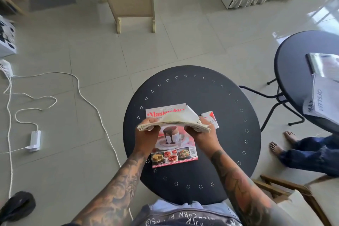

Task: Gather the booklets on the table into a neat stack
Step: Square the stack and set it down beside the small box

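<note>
Head view: one bundle of booklets [174, 124] is gripped at its ends by the left hand [146, 134] and right hand [200, 136] above the round table [220, 108] — two more booklets lie there: a cookbook [174, 150], a small red-and-white one [211, 118].

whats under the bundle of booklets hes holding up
Under the held bundle a cooking magazine lies flat on the black table, its cover showing a chocolate dessert. The bundle and both hands hide part of its title. A small red and white booklet peeks out beside the right hand.
</note>
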